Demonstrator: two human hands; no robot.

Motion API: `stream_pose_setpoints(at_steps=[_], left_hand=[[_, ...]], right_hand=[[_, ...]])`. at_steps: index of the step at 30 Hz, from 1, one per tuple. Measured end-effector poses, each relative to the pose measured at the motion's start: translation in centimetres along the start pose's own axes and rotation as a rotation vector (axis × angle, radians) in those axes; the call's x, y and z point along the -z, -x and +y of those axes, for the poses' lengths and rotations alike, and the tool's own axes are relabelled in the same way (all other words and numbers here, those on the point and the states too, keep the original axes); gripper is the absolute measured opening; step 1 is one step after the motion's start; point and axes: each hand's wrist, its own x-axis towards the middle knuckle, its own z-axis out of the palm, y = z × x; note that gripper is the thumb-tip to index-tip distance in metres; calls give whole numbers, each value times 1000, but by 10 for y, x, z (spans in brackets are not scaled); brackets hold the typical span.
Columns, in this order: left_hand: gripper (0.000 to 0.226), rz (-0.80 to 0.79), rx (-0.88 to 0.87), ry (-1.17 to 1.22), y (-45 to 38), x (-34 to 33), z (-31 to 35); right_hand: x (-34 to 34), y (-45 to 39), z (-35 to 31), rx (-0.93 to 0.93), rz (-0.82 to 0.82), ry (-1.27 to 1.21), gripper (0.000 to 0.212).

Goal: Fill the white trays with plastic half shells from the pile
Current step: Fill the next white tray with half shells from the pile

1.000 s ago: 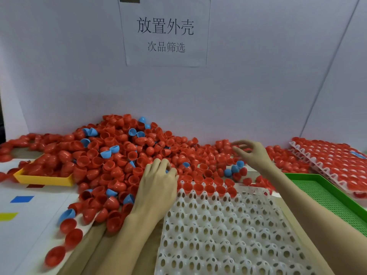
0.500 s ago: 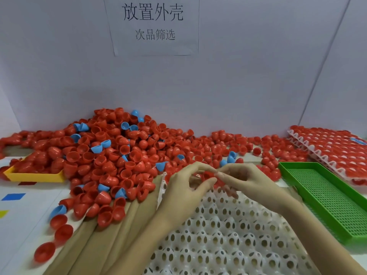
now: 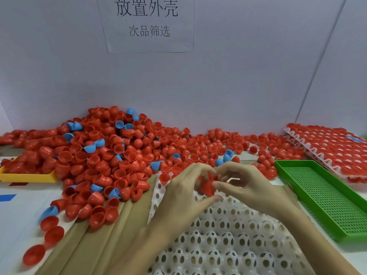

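Both hands meet over the far end of the white tray (image 3: 218, 241), fingers curled around red shells (image 3: 207, 187): the left hand (image 3: 182, 193) pinches them from the left and below, and the right hand (image 3: 244, 185) grips from the right with thumb and forefinger. How many shells are held, or whether they are nested together, cannot be told. The pile (image 3: 111, 155) lies just beyond and to the left, spilling onto the worktop (image 3: 21, 211) and touching the tray's far edge, where one shell (image 3: 164, 178) already sits in a corner cup. Nearly all the cups nearer the camera look unfilled. The likely trouble is a slip: smooth, rounded shells held by fingertips could pop free and roll among the cups or off the worktop. If two shells are stuck together, pulling them apart may fling one away. Blue shells (image 3: 93, 146) are mixed in, so a wrong colour might be grabbed by mistake, as the full tray (image 3: 327, 147) at right suggests.
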Motion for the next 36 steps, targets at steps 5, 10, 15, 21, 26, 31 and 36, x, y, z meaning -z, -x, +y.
stream_pose_setpoints(at_steps=[5, 10, 15, 21, 26, 31, 36], left_hand=[[61, -152, -4, -51, -1, 2, 0], [24, -126, -18, -286, -1, 10, -9], [38, -374, -19, -294, 4, 6, -20], [41, -426, 25, -248, 7, -1, -29], [40, -444, 14, -261, 4, 0, -27], [38, -462, 193, -90, 1, 7, -21], [34, -104, 334, 194, -55, 39, -45]], right_hand=[[18, -1, 13, -46, 51, 54, 13], [42, -2, 38, -160, 256, 332, 17], [31, -2, 51, -187, 170, 442, 15], [28, -1, 54, -189, 164, 423, 12], [26, 0, 58, -181, 164, 434, 14], [29, 1, 61, -145, 335, 348, 19], [28, -3, 55, -117, 350, 323, 23]])
